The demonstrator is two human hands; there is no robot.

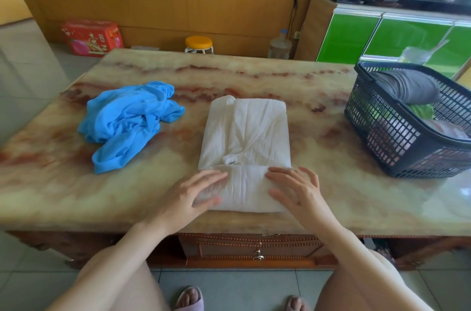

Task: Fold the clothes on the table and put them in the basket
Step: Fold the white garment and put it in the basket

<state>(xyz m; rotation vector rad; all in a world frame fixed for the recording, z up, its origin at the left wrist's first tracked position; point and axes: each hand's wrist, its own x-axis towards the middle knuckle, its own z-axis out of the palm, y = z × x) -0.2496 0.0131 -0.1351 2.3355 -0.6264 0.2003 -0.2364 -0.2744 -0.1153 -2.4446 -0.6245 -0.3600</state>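
Your fingers (215, 176) were pretty much straight and a bit spread on both sides, lying flat on top of the cloth rather than curled round anything. Your left hand (188, 193) pressed on the left end of the folded-over bottom strip of the white garment (244, 132), and your right hand (298, 191) did the same on the right end, thumbs pointing in toward each other. Both wrists were low, with the forearms running up from the bottom corners of the frame and angling inward. The white garment sat in the middle of the marble table (254, 68) as a neat rectangle, its near edge doubled up under your palms. The crumpled blue garment (127, 117) lay well apart at centre left. The dark basket (397, 137) stood at the right edge of the frame, with a rolled grey piece (407, 86) on top of what was inside it.
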